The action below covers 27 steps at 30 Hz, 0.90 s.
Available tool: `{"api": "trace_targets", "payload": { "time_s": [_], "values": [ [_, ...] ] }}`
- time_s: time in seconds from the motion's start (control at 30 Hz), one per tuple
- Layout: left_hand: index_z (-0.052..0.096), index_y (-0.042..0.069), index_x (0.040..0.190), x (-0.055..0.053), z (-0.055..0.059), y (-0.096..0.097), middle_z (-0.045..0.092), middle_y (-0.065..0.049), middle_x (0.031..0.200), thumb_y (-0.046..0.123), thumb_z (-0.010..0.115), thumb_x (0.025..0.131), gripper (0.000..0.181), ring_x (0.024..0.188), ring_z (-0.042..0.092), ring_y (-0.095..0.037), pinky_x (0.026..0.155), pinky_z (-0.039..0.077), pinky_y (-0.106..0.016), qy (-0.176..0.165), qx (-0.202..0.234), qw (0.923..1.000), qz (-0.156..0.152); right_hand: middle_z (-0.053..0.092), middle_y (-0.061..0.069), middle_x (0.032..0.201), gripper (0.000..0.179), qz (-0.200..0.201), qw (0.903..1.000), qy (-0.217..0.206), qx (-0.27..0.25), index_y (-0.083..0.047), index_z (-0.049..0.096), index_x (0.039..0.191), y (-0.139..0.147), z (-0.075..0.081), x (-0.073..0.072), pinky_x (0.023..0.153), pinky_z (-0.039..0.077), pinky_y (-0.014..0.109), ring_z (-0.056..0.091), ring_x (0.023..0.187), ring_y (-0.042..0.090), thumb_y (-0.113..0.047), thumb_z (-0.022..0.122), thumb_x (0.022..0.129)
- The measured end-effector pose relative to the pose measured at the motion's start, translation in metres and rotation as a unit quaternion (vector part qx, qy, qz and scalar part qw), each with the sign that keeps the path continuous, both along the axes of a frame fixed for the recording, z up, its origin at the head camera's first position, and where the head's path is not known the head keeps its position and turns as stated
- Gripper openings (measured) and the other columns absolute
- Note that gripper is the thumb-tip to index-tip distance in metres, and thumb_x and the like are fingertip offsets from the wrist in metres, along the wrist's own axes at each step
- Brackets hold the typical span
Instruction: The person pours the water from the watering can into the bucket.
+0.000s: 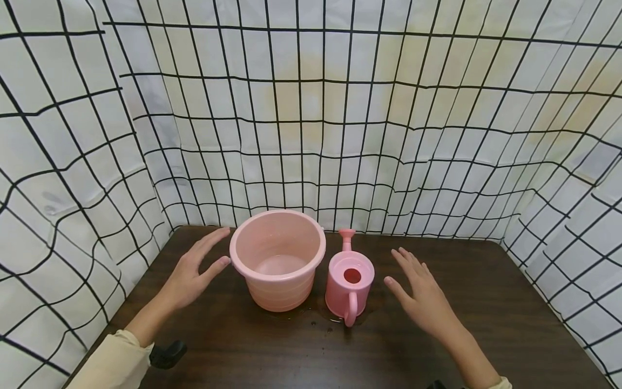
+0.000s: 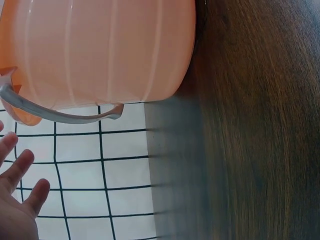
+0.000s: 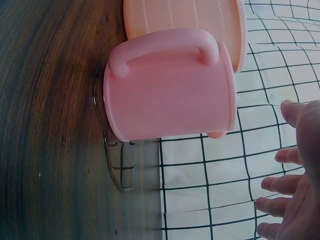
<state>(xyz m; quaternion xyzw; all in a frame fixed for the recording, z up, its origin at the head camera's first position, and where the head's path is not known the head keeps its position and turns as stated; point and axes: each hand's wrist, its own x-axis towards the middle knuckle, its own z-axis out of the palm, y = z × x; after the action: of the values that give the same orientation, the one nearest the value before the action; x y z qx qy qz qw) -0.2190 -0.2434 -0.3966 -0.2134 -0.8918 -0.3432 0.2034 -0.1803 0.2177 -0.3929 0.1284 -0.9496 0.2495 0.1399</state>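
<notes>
My left grip (image 1: pixel 191 276) and right grip (image 1: pixel 424 297), wide and empty, flank the bucket (image 1: pixel 279 293) and, just right of it, the watering can (image 1: pixel 339 289); from here I judge this pre-grasp, calling for an inward move.

On my feed I counted one bucket (image 1: pixel 277 296) and one watering can (image 1: pixel 336 292) on one worktop (image 1: pixel 262 351), both toward its far edge; two hands, a left hand (image 1: pixel 191 278) toward its left edge and a right hand (image 1: pixel 430 302) toward its right; two pale sleeves (image 1: pixel 114 362); three gridded walls (image 1: pixel 272 119), along the left, far and right edges; several water drops (image 1: pixel 313 323), too small to total.
</notes>
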Motion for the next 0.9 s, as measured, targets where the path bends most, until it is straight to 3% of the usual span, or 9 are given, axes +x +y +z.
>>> {"api": "trace_targets", "payload": {
  "time_s": [0.17,0.3,0.4,0.57,0.9],
  "values": [
    [0.042,0.032,0.145,0.0,0.0,0.002,0.043,-0.003,0.151,0.021,0.064,0.092,0.059,0.142,0.035,-0.016,0.105,0.032,-0.063,0.003,0.008,1.0,0.004,0.034,0.012,0.156,0.065,0.001,1.0,0.0,-0.003,-0.024,0.032,0.151,-0.001,0.0,0.001,0.117,0.018,0.059,0.028,0.145,0.035,-0.046,0.055,0.095],
    [0.046,0.026,0.143,-0.001,0.0,0.003,0.046,-0.002,0.149,0.019,0.066,0.09,0.057,0.141,0.036,-0.013,0.106,0.033,-0.061,0.009,0.018,0.9998,0.001,0.036,0.013,0.155,0.065,0.002,1.0,-0.001,-0.008,-0.023,0.032,0.151,-0.002,0.0,0.002,0.116,0.018,0.059,0.029,0.145,0.035,-0.045,0.056,0.095],
    [0.05,0.021,0.141,-0.002,-0.001,0.005,0.047,-0.001,0.148,0.018,0.066,0.09,0.053,0.14,0.037,-0.008,0.111,0.034,-0.042,0.013,0.023,0.9997,-0.003,0.036,0.014,0.155,0.066,0.0,0.9999,-0.006,-0.011,-0.022,0.033,0.151,-0.004,0.0,0.002,0.116,0.018,0.06,0.029,0.145,0.036,-0.046,0.056,0.094],
    [0.055,0.017,0.134,-0.003,-0.002,0.007,0.048,-0.004,0.147,0.012,0.065,0.09,0.045,0.135,0.038,0.003,0.098,0.037,-0.017,0.031,0.031,0.9989,-0.019,0.034,0.013,0.156,0.066,-0.006,0.9998,-0.013,-0.01,-0.021,0.034,0.15,-0.005,-0.001,0.003,0.116,0.019,0.061,0.03,0.144,0.036,-0.048,0.056,0.094],
    [0.056,0.015,0.131,-0.004,0.0,0.012,0.05,-0.007,0.145,0.008,0.065,0.089,0.043,0.133,0.04,0.005,0.093,0.044,-0.029,0.035,0.047,0.9978,-0.031,0.036,0.013,0.155,0.065,-0.002,0.9998,-0.01,-0.019,-0.022,0.034,0.15,-0.008,-0.005,0.003,0.116,0.02,0.06,0.034,0.143,0.036,-0.046,0.057,0.094]
  ]
}}
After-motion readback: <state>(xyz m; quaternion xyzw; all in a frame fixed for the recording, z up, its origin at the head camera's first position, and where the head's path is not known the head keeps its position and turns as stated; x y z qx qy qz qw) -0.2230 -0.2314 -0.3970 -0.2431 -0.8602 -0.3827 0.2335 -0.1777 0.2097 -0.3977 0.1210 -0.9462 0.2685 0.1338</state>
